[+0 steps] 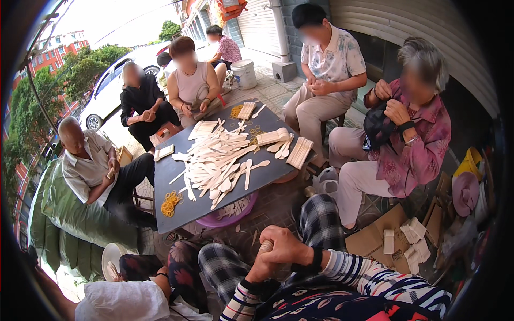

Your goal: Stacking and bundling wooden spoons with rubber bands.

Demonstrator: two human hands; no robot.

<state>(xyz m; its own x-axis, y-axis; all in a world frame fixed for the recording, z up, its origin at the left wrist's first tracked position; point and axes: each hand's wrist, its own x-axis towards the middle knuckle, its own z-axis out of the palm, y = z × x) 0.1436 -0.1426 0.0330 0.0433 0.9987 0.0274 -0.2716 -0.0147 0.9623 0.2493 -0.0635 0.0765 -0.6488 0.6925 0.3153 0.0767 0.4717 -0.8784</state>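
Note:
Above my lap, my two hands are close together around a small bundle of wooden spoons (266,246). Only the bundle's stacked ends show; the rest is hidden inside my grip. My left hand (262,266) is closed around it from below. My right hand (286,246) lies over it with the fingers wrapped round. Ahead of my hands is the dark table (163,211), with a large loose heap of wooden spoons (219,160) on it. Stacked spoon bundles (300,153) lie along its right side, and yellow rubber bands (170,204) at its near left corner.
A purple basin (222,220) holding more wooden pieces stands under the table's near edge. On the floor at right, several bundles (415,251) rest on flattened cardboard (377,227). Several people sit around the table; one sits close at my left. Green sacks (69,208) are at far left.

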